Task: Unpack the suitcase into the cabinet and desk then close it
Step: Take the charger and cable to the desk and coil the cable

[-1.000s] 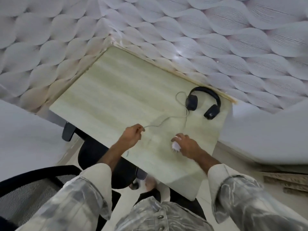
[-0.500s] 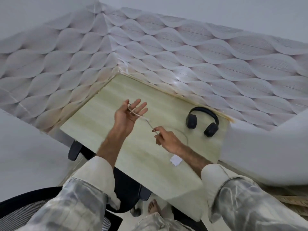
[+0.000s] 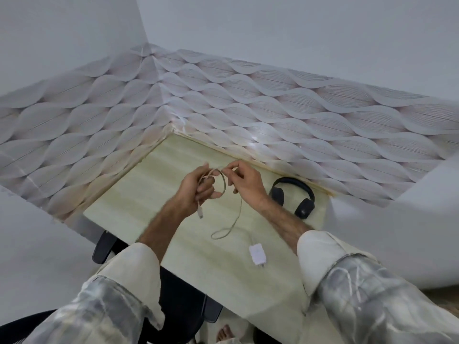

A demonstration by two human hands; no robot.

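Observation:
Above the pale wooden desk (image 3: 149, 202) my left hand (image 3: 196, 187) holds a coil of white charger cable (image 3: 233, 222) looped round its fingers, with the plug end hanging below the palm. My right hand (image 3: 244, 181) pinches the same cable at the top of the loop. The rest of the cable trails down in a loop to the white charger block (image 3: 257, 254), which lies flat on the desk near its front edge. Black headphones (image 3: 293, 197) lie on the desk at the back right. No suitcase or cabinet is in view.
The desk sits in a corner between two walls with wavy patterned paper (image 3: 298, 108). A black office chair (image 3: 183, 301) is tucked under the desk's front edge, and a second chair's arm (image 3: 22, 324) shows at the bottom left. A white surface (image 3: 409, 232) flanks the desk's right side.
Both hands have risen and come together while winding the cable round my left fingers. The charger block stays on the desk. My head has tilted up, showing more wall.

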